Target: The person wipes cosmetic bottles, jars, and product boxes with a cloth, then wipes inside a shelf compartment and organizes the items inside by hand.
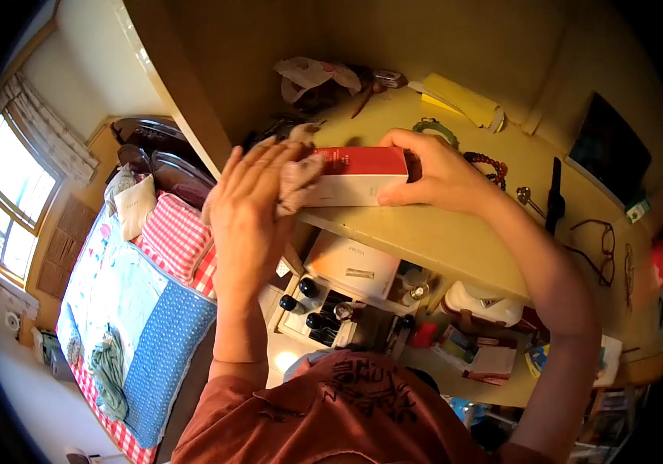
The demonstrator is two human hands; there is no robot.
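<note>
A box with a red top and a white side (351, 191) is held over the front edge of the yellowish shelf. My right hand (444, 174) grips its right end, thumb on the white side and fingers behind. A pinkish cloth (298, 184) lies under my left hand (250, 197), whose fingers are closed on it and press it against the box's left end. That end of the box is hidden by the cloth and hand. Behind the right hand lies a green bracelet (436, 127), with a red bead bracelet (488, 166) to its right.
On the shelf (416, 232) lie a yellow cloth (463, 100), eyeglasses (602, 243), a black watch (555, 197) and a dark flat panel (610, 147). Below, an open drawer holds a white box (351, 263) and several black-capped bottles. A bed (150, 348) stands at left.
</note>
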